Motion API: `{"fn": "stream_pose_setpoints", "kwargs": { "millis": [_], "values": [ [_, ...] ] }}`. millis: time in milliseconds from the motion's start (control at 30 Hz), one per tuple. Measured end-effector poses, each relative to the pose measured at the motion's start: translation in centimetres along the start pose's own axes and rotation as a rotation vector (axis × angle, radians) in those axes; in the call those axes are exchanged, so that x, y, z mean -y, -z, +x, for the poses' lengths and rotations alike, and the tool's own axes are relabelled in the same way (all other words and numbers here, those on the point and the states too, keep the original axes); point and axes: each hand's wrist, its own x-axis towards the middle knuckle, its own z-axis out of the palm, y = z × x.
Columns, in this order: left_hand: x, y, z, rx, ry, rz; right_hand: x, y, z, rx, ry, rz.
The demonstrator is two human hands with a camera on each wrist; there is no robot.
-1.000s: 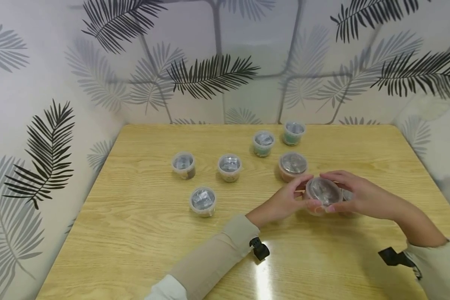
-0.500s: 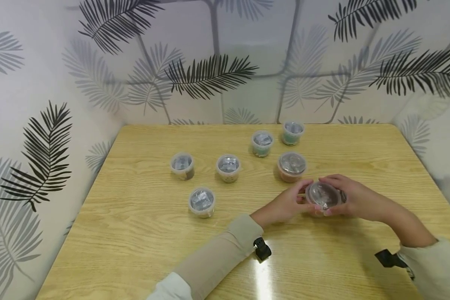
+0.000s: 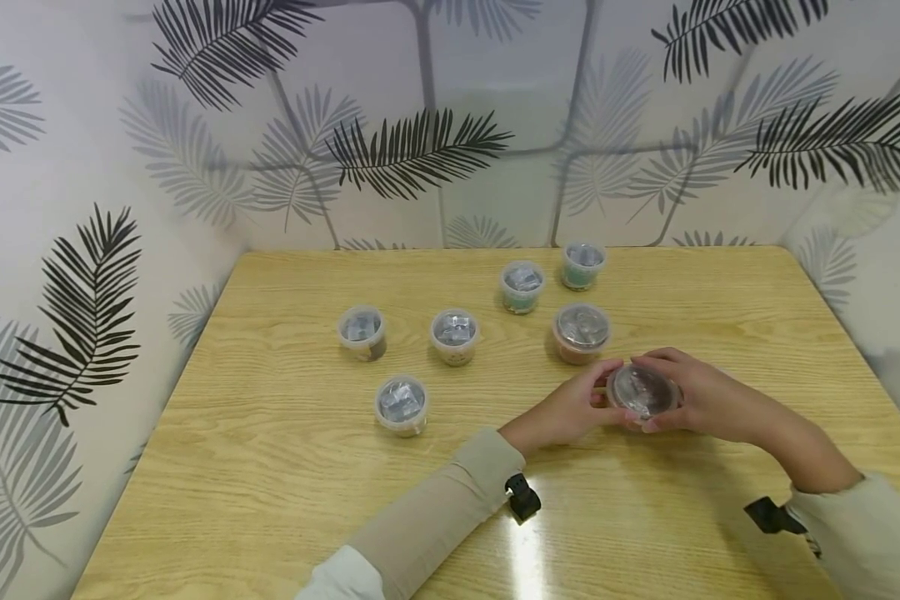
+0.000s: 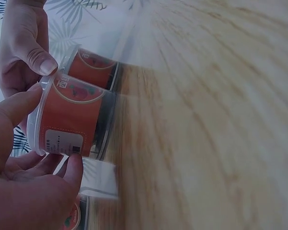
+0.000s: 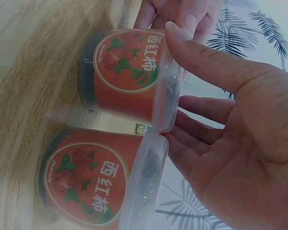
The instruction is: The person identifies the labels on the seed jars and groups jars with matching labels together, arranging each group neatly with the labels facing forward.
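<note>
Both hands are around a clear-lidded plastic tub (image 3: 643, 393) at the right of the table. Its orange-red label (image 5: 127, 79) pictures tomatoes. My left hand (image 3: 570, 408) grips the tub from the left, with thumb at the lid and a fingertip low on the label. From the other side, my right hand (image 3: 712, 397) holds the lid rim between thumb and fingers. The tub's base appears to be on the wooden table. A second tomato-label tub (image 5: 86, 179) stands close beside it; in the head view the right hand hides it.
Behind the left hand stands another wide lidded tub (image 3: 582, 332). Two small green-based tubs (image 3: 522, 286) are farther back. Three small tubs (image 3: 401, 404) stand left of centre. Leaf-patterned walls (image 3: 420, 200) border the table (image 3: 270, 492).
The held tub has come down slightly, with both hands still around it. The second tub, partly visible earlier beside it, is now covered by the right hand in the head view.
</note>
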Motion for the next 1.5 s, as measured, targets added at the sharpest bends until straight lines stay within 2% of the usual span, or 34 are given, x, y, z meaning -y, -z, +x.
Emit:
{"fn": "stream_pose_setpoints", "kwargs": {
  "millis": [233, 433, 800, 967, 1233, 1500],
  "values": [
    [0.29, -0.07, 0.26, 0.013, -0.047, 0.013, 0.16, 0.20, 0.01, 0.012, 0.013, -0.022],
    [0.06, -0.18, 0.19, 0.012, -0.026, -0.006, 0.22, 0.46, 0.01, 0.032, 0.037, -0.060],
    [-0.12, -0.22, 0.10, 0.007, -0.003, -0.001, 0.46, 0.95, 0.03, 0.063, -0.007, -0.039],
    [-0.07, -0.27, 0.10, 0.015, -0.014, -0.028, 0.16, 0.75, 0.02, 0.057, -0.012, -0.028],
    [0.22, -0.47, 0.13, 0.022, -0.039, -0.023, -0.03, 0.46, -0.08, 0.042, -0.004, -0.035],
    [0.07, -0.33, -0.29, -0.016, -0.022, -0.014, 0.12, 0.64, -0.12, 0.048, 0.025, -0.043]
  ]
}}
